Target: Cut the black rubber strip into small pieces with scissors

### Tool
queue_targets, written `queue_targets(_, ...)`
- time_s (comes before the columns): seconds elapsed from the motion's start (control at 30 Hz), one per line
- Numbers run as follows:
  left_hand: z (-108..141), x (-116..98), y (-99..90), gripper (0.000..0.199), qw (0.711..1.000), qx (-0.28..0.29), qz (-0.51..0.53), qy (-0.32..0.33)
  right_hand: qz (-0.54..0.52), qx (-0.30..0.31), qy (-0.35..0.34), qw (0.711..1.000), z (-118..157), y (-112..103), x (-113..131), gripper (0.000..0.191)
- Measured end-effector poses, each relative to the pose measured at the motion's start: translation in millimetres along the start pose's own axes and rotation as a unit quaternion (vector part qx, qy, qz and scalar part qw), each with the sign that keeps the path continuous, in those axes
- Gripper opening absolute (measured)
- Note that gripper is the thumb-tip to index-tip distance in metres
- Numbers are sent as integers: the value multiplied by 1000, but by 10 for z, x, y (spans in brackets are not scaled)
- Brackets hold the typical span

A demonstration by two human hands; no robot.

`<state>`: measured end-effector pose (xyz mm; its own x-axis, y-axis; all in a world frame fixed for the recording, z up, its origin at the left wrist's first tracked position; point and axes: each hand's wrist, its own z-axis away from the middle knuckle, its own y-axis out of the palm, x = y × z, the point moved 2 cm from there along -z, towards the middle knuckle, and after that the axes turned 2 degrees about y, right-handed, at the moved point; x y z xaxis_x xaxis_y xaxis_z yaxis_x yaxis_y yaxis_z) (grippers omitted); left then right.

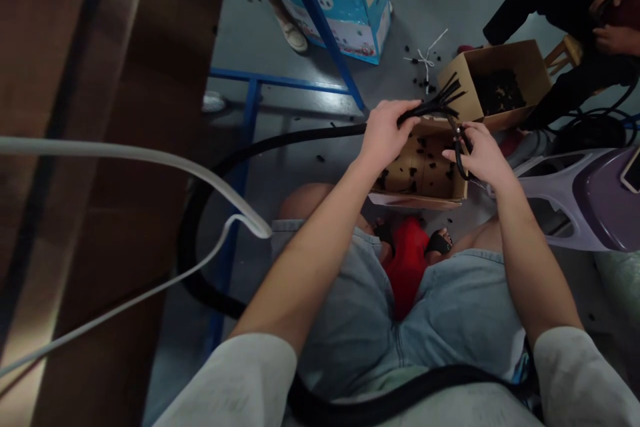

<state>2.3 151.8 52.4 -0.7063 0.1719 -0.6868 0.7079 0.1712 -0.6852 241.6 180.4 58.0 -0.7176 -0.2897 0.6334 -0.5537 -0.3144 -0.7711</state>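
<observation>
My left hand (387, 133) is closed round a thick black cable (300, 137) near its end. Beyond my fingers the cable splits into several thin black wires (449, 97) that fan out up and to the right. My right hand (477, 153) grips a dark-handled hand tool (460, 157), whose head is close to the lower wires. Both hands are above an open cardboard box (425, 200) with small black scraps inside. The cable loops down on the left, and a thick black length (350, 411) lies across my lap.
A second cardboard box (460, 87) with black scraps stands beyond the wires, near a seated person. Blue frame bars (300, 85) and a blue-and-white carton (350, 20) are further back. At the right is a purple stool (600, 193); a brown surface (100, 113) fills the left.
</observation>
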Motion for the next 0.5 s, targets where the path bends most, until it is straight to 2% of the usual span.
queue_targets(0.27,2,-33,5,33,1000,13,1,-1,28,-23,5,999,11,3,-2,47)
queue_targets(0.5,-5,-7,7,36,1000,10,-7,-5,11,2,10,1000,-11,27,19,38)
